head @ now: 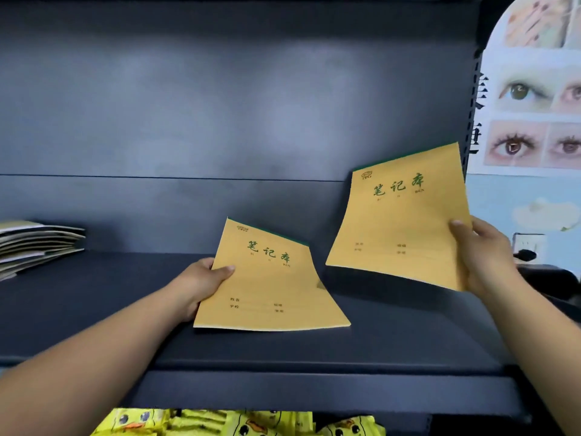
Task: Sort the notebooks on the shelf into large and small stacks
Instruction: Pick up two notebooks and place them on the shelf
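Dark blue metal shelf (94, 309) fills pretty much the whole view, with a flat back panel behind it and a poster of eye photos (531, 114) off at 2 o'clock. Below the front lip, at 6 o'clock, there's a row of yellow duck packets (239, 424).

Over at 9 o'clock sits a stack of notebooks (37, 243), lying flat against the left edge, a bit fanned out. Can't tell from here which size they are.

Then the two tan notebooks. The right notebook (399, 221) is up in the air at about 3 o'clock, tilted, with the right hand (484, 256) pinching its right edge, thumb on the cover. The left notebook (267, 284) is lower, near centre, and the left hand (201, 284) grips its left edge the same way; its bottom edge looks close to the shelf, though I can't say it's touching.

Both have their long side running roughly away from the person. The stack lies to the left of both, so the left hand is clearly nearer to it, and I'd guess that notebook goes there first.
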Demonstrator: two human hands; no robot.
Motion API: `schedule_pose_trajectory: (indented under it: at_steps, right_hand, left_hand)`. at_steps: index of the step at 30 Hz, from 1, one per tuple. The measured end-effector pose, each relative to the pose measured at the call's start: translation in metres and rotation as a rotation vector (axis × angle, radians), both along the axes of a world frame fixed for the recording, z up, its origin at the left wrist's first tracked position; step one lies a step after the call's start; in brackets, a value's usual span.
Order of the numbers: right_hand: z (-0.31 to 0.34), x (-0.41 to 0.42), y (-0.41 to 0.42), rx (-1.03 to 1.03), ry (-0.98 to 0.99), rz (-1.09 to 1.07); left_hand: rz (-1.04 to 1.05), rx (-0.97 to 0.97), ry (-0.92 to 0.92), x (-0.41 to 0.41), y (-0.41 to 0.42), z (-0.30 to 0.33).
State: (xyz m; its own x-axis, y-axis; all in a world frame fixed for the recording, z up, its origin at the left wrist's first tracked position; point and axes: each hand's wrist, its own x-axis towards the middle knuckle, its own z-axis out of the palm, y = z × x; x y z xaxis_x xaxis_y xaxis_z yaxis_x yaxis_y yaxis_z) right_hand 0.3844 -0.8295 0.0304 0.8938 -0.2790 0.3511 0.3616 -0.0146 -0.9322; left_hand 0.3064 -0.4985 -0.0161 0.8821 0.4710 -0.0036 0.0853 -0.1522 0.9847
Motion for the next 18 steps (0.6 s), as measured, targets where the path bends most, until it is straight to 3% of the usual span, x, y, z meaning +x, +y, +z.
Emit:
schedule_pose_trajectory:
  at_steps: [5,15,18]
  right_hand:
    - [-0.009,0.021,0.006,0.077,0.110,0.120]
    - [-0.001,0.039,0.039,0.108,0.084,0.242]
    - [-0.008,0.047,0.039,0.099,0.099,0.244]
  left_hand:
    - [-0.012,0.042,0.047,0.024,-0.009,-0.004]
    - [-0.043,0.137,0.154,0.053,-0.015,-0.002]
    - [0.056,0.322,0.228,0.057,-0.015,-0.003]
